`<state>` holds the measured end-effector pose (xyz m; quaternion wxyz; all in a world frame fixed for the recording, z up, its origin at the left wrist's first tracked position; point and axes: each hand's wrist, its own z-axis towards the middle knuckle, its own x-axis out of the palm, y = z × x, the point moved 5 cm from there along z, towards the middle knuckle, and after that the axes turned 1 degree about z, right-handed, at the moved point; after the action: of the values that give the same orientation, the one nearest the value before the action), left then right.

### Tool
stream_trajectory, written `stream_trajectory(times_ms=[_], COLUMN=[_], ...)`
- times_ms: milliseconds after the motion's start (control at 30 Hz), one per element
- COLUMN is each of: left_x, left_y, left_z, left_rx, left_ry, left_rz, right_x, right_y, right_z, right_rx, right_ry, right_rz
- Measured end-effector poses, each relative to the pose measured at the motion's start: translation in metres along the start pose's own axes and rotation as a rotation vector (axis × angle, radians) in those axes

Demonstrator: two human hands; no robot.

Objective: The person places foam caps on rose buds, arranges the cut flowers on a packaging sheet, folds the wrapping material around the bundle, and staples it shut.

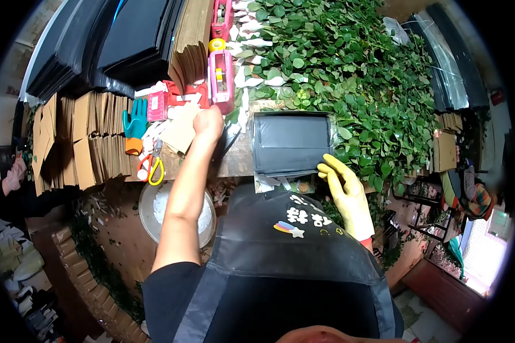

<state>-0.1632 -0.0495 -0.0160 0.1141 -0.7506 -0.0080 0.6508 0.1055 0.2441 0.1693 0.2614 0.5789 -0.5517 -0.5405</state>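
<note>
My bare left hand (209, 122) is closed at the near end of a pink tape dispenser (221, 80). Its fingertips are hidden, so what it pinches does not show. A tan cardboard sheet (180, 132) lies just left of it. My right hand (347, 197), in a yellow glove, has its fingers and thumb at the lower right corner of a black wrapping sheet (292, 134). That sheet lies flat with a crease across it, and whatever is under it is hidden. Green leafy stems (355, 97) border it on the right.
Orange- and yellow-handled scissors (153, 163) and a teal-orange glove (135, 126) lie left of my arm. Stacked cardboard (80, 140) and black sheets (134, 43) stand beyond. White-wrapped heads (257, 43) line the leaves. Below the table edge is a white basin (149, 208).
</note>
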Motion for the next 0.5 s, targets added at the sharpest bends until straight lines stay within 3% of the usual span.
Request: stream_trajectory(times_ms=[133, 167, 233, 367, 467, 500], left_x=[-0.097, -0.105, -0.094, -0.065, -0.069, -0.074], left_y=[-0.065, -0.079, -0.112, -0.148, -0.137, -0.128], left_z=[-0.069, -0.082, -0.1, -0.112, -0.117, -0.119], left_rx=[0.16, 0.191, 0.218, 0.194, 0.286, 0.253], left_ry=[-0.019, 0.002, 0.079, 0.087, -0.011, 0.079], left_rz=[-0.493, -0.695, -0.729, -0.279, -0.185, -0.15], right_x=[-0.007, -0.008, -0.003, 0.002, -0.003, -0.007], right_y=[-0.019, -0.023, -0.014, 0.004, 0.005, 0.001], right_z=[0.004, 0.006, 0.009, 0.008, 0.005, 0.005], right_rx=[-0.055, -0.066, -0.012, -0.072, -0.124, -0.113], right_ry=[-0.008, -0.009, 0.037, 0.082, 0.084, 0.072], right_rz=[0.031, 0.054, 0.056, -0.032, -0.065, -0.067])
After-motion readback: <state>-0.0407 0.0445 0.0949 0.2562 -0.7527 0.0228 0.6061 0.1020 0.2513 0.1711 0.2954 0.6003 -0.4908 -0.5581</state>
